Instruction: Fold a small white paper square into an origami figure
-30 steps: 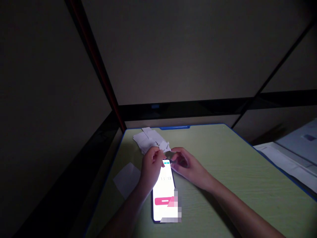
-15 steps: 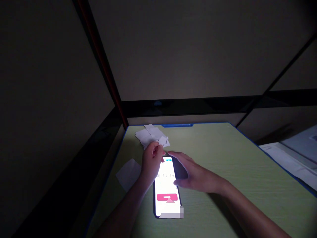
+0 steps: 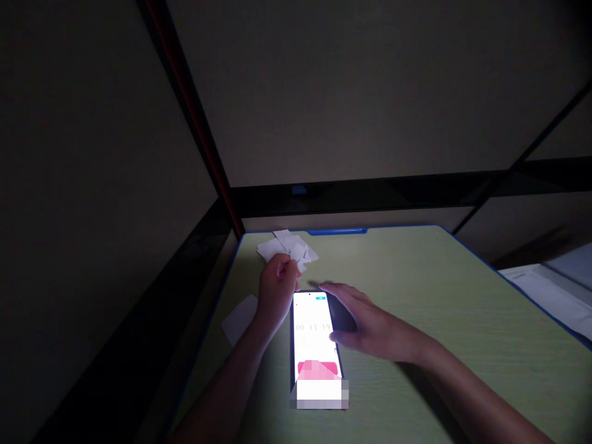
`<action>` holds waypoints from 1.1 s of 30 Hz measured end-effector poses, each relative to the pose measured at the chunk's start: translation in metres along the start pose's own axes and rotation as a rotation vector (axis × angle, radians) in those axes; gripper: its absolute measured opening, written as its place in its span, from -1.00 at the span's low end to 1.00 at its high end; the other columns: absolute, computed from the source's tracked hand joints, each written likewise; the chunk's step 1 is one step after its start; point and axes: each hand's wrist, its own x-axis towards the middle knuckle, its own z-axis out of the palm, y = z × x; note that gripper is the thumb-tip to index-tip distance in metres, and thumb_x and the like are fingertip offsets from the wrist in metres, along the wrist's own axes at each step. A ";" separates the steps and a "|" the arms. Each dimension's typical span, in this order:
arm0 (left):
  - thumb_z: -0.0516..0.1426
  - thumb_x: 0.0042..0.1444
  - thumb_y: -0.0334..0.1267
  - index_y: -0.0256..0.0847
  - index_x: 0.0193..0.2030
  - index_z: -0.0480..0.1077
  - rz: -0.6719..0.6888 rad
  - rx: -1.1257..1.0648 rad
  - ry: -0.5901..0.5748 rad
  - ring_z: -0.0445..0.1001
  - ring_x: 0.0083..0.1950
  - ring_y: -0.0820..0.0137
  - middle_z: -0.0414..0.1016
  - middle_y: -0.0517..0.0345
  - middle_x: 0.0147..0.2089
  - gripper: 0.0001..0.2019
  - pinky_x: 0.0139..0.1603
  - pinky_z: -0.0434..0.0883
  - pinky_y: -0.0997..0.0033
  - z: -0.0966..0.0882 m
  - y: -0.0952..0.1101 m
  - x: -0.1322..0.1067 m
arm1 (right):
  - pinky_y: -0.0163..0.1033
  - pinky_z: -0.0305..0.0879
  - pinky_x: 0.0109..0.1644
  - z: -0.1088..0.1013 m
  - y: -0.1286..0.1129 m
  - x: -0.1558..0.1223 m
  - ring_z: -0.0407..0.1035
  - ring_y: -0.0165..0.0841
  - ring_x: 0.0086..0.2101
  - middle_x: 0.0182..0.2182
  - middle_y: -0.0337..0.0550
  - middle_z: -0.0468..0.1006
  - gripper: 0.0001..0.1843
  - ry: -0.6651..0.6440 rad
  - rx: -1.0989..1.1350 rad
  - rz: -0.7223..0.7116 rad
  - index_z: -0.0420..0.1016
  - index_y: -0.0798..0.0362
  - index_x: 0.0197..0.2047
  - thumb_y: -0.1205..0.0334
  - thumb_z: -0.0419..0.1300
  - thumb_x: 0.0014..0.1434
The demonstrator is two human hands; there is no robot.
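A phone (image 3: pixel 315 336) lies on the table with its bright screen up, showing a timer and a pink button; its lower end is blurred out. My left hand (image 3: pixel 276 287) is just beyond the phone's upper left corner, at the near edge of a pile of white paper pieces (image 3: pixel 277 243). Its fingers are curled closed, and whatever they pinch is hidden. On the phone's right side is my right hand (image 3: pixel 370 324), open, thumb and fingers spread apart, with the thumb tip at the screen's edge. A separate white paper sheet (image 3: pixel 239 319) lies left of my left wrist, partly covered by it.
The light green table (image 3: pixel 439 290) has a blue rim and a blue handle strip (image 3: pixel 337 232) at its far edge. Dark panelled walls stand behind and to the left. Right of the table are white, paper-like items (image 3: pixel 550 293). The room is dim.
My left hand has drawn away from the phone's top, toward the paper pile, uncovering more of the screen. My right hand stays nearly as it was. The view has shifted slightly.
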 end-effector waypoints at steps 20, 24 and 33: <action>0.02 0.12 -0.25 -0.19 -0.44 0.27 0.257 0.465 0.042 0.26 -0.56 0.52 0.23 0.31 -0.59 -0.86 -0.52 0.13 0.57 -0.018 -0.025 -0.003 | 0.13 0.03 0.21 0.000 0.002 -0.001 0.07 -0.08 0.19 0.24 -0.06 0.19 -0.17 -0.008 -0.036 -0.004 -0.03 -0.13 0.33 0.21 0.26 0.06; 0.02 0.13 -0.25 -0.17 -0.46 0.24 0.285 0.525 0.023 0.21 -0.58 0.52 0.17 0.33 -0.61 -0.84 -0.53 0.09 0.56 -0.018 -0.025 -0.004 | 0.12 0.06 0.19 0.001 0.001 0.000 0.10 -0.08 0.18 0.22 -0.06 0.23 -0.21 0.003 -0.048 -0.008 0.00 -0.13 0.33 0.18 0.25 0.09; 0.02 0.14 -0.28 -0.18 -0.47 0.24 0.384 0.590 -0.015 0.14 -0.61 0.55 0.14 0.35 -0.62 -0.84 -0.54 0.04 0.54 -0.018 -0.022 -0.004 | 0.15 0.03 0.20 0.012 -0.005 0.001 0.04 -0.03 0.19 0.22 0.01 0.20 -0.21 -0.005 -0.171 0.031 -0.02 -0.06 0.33 -0.06 0.18 0.12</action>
